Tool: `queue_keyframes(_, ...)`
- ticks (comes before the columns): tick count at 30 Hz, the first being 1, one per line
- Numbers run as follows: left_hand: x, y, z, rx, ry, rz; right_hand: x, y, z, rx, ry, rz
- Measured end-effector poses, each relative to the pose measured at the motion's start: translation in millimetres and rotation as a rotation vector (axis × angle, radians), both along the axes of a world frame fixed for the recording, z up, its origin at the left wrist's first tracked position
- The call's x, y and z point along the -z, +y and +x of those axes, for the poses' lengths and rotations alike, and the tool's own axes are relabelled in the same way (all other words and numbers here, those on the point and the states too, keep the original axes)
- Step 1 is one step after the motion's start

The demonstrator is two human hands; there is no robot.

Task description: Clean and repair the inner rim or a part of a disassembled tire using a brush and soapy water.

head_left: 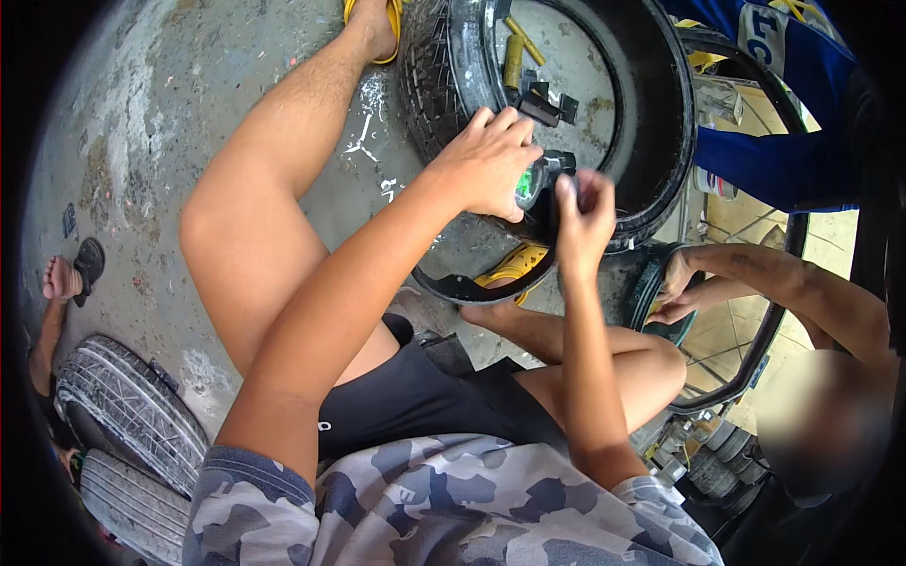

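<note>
My left hand is closed around a dark object with a bright green patch, at the near inside edge of a large black tyre. The fingers cover most of that object, so its kind is hidden. Close beside it, my right hand has its thumb and fingers curled together, slightly blurred, against dark material I cannot make out. A curved black band hangs below both hands and loops over my foot in a yellow clog.
Inside the tyre's ring lie yellow rods and black blocks. At right a co-worker's hands hold a dark green round basin. Worn tyres lie at lower left, near another person's foot.
</note>
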State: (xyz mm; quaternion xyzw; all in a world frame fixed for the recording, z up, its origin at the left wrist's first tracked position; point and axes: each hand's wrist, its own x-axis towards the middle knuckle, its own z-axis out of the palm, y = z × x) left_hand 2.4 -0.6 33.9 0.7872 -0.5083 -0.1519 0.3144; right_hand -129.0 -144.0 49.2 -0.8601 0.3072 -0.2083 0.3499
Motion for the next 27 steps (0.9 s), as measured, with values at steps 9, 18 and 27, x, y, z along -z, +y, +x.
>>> queue_keyframes(9, 7, 1, -1, -0.027, -0.072, -0.068, -8, -4, -3, -0.122, 0.063, -0.136)
queue_keyframes(18, 4, -3, 3, -0.013, -0.029, -0.063, -3, -17, 19, -0.251, 0.025, -0.219)
queue_keyframes(27, -5, -10, -1, 0.024, -0.096, -0.037, -13, -55, 41, -0.369, 0.201, -0.195)
